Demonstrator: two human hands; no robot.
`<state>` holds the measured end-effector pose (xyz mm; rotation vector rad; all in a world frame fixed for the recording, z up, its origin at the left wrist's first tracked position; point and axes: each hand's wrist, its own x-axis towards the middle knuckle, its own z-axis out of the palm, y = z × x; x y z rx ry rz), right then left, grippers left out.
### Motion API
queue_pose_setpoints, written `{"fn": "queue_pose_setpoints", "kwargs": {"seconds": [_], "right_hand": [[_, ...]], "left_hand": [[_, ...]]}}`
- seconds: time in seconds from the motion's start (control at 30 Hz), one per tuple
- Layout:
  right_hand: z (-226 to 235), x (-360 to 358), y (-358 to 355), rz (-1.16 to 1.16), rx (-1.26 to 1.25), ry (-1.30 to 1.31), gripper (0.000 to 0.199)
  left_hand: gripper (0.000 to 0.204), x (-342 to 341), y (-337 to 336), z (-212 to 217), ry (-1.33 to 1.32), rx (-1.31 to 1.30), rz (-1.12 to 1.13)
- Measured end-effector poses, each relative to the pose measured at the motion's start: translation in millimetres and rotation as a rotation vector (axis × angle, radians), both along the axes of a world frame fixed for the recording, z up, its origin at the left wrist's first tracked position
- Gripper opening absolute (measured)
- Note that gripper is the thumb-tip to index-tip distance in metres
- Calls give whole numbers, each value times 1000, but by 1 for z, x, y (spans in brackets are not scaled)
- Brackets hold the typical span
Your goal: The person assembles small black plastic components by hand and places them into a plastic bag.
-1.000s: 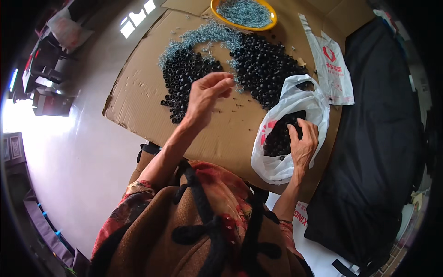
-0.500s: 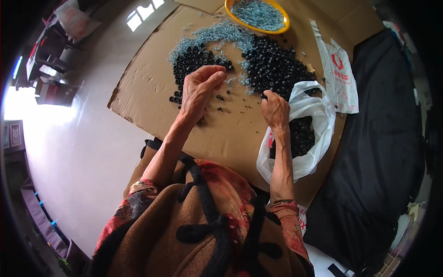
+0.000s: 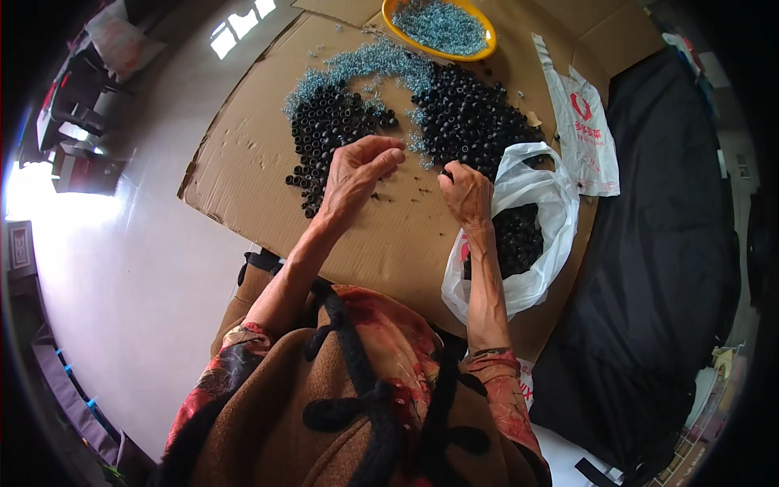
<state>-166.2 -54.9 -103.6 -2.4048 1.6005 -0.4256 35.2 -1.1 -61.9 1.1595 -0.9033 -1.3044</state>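
Beads (image 3: 475,122) just past right hand (image 3: 465,193) | left hand (image 3: 357,170) pinched | right grip unclear

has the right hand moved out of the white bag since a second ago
Yes. The right hand has come up out of the white bag and forward to the edge of the black pieces.

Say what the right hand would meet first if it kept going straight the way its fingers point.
Probably the right-hand heap of black rings: the right hand points up the cardboard sheet with its fingertips at that heap's near edge, though depth is unclear.
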Motion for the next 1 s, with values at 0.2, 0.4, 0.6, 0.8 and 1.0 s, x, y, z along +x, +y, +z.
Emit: {"fn": "queue_pose_setpoints", "kwargs": {"seconds": [0.2, 0.4, 0.6, 0.8, 1.0], "right_hand": [[33, 2, 17, -16, 135, -568, 15], [71, 4, 33, 180, 186, -1064, 22], [85, 10, 41, 276, 156, -1072, 22], [93, 10, 44, 307, 16, -882, 22], [100, 19, 29, 344, 25, -899, 22]], "left_hand": [[22, -15, 6, 1, 54, 9, -73], [22, -31, 10, 11, 513, 151, -286], [19, -38, 14, 16, 842, 149, -409], [19, -42, 17, 15, 914, 119, -403], [18, -37, 9, 17, 969, 48, -322]]}}
